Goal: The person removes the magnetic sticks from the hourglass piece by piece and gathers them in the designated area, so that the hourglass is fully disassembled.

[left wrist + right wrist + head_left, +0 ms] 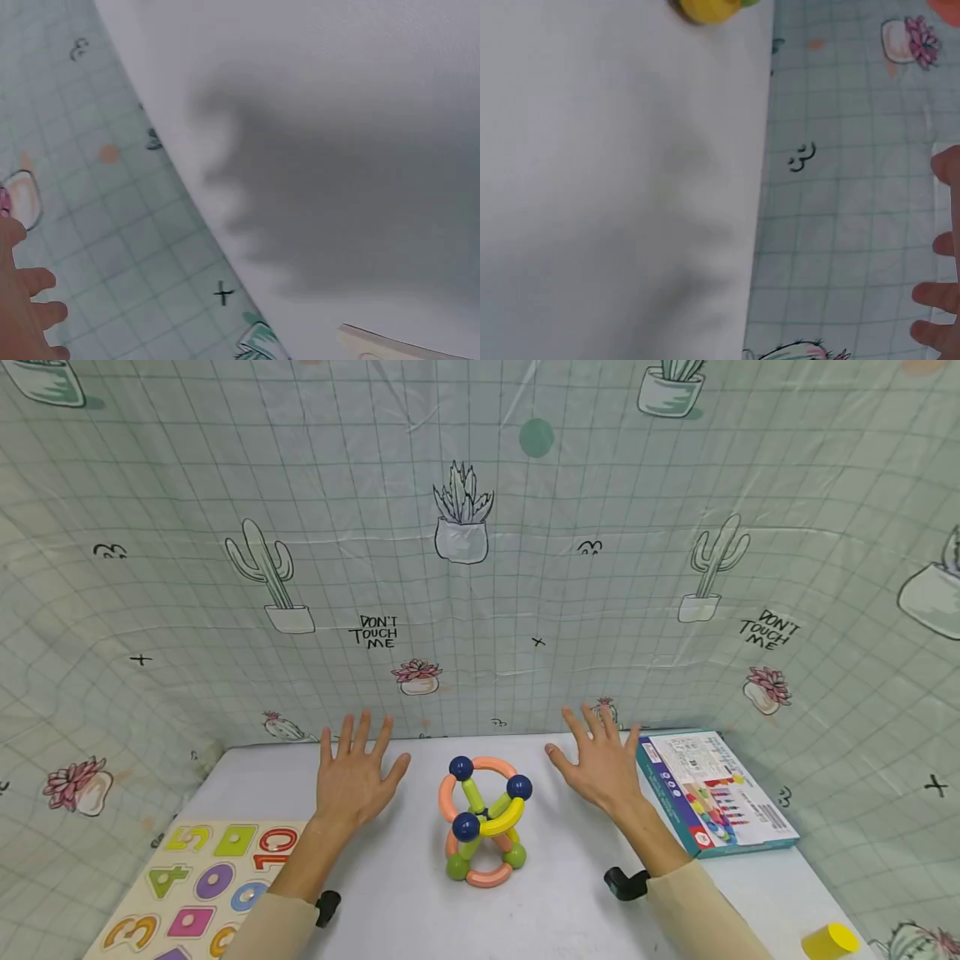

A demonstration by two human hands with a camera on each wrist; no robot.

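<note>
From my remote station I read "DON'T TOUCH ME" printed twice on the cactus-patterned backdrop, once left of centre and once far right. The number puzzle board at near left shows 5, 10, 4 and 3. Print on the box at right is too small to read.

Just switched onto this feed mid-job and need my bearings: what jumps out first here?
A colourful toy of curved orange, yellow and green rods joined by dark blue and green balls stands mid-table on the white tabletop. The left hand and right hand hover open on either side of it, touching nothing. A wooden number puzzle board lies at the near left, a teal toy box at the right.
</note>
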